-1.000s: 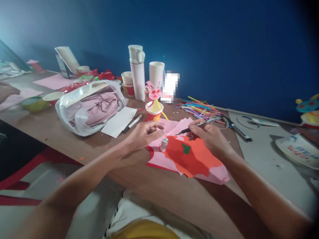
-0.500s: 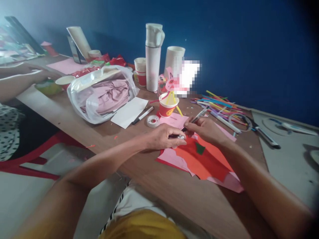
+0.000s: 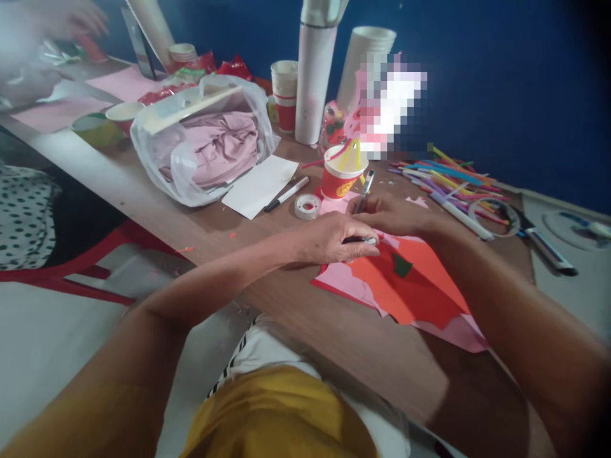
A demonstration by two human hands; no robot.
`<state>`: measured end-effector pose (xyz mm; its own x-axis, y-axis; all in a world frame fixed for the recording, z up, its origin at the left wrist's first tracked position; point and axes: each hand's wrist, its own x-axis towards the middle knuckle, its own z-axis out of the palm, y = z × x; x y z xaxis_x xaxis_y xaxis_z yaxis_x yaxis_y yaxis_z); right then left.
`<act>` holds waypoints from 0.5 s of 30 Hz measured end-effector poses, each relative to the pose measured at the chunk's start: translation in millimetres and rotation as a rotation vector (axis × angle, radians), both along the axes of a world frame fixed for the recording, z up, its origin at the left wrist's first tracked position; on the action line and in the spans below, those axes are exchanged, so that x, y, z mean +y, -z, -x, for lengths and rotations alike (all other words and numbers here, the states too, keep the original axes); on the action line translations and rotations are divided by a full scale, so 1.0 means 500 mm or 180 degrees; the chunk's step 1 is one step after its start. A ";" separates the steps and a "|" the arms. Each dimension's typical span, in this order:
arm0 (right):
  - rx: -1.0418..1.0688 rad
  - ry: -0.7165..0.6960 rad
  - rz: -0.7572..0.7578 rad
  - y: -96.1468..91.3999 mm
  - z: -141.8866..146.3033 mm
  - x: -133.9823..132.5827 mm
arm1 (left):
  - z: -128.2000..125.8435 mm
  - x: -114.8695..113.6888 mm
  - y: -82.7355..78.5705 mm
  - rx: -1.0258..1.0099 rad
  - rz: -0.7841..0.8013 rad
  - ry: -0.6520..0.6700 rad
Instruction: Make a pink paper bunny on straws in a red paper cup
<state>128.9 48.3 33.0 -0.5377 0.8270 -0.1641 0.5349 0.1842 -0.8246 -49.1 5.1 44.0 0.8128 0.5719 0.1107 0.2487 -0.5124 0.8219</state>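
Note:
My right hand (image 3: 384, 213) pinches a pen (image 3: 368, 183) with a clear barrel, tilted nearly upright. Its tip is hidden behind my fingers, over a small pink paper (image 3: 334, 205). Closer to me, my left hand (image 3: 329, 238) is curled around a small dark piece with a white end (image 3: 368, 241), likely a pen cap. That hand rests by the edge of orange paper (image 3: 415, 289), which lies on pink and red sheets and bears a green scrap (image 3: 403, 266). Just beyond my hands stands a red paper cup (image 3: 338, 184) holding a pink paper figure with yellow strips.
A tape roll (image 3: 308, 207), a marker (image 3: 286, 194) and white card (image 3: 262, 184) lie left of my hands. Beyond is a plastic bag (image 3: 172, 181) with pink cloth. Colourful sticks (image 3: 458, 184) and a utility knife (image 3: 548, 245) lie right. Another person's hands (image 3: 67, 25) are far left.
My right hand has moved back and left, and the pen stands more upright. My left hand keeps its grip. The view has shifted; the other person's hands have moved farther back.

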 end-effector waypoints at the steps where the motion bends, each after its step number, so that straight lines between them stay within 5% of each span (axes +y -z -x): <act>1: -0.0021 -0.0329 0.0137 -0.002 0.001 0.001 | 0.000 0.000 0.000 -0.0021 -0.0014 0.0013; 3: -0.0078 -0.0714 0.0329 -0.004 0.002 0.004 | 0.000 -0.001 0.000 -0.0062 -0.0039 0.0038; 15: -0.0401 -0.1306 -0.0043 -0.005 0.002 0.026 | 0.001 0.001 0.007 -0.0154 -0.0087 0.0056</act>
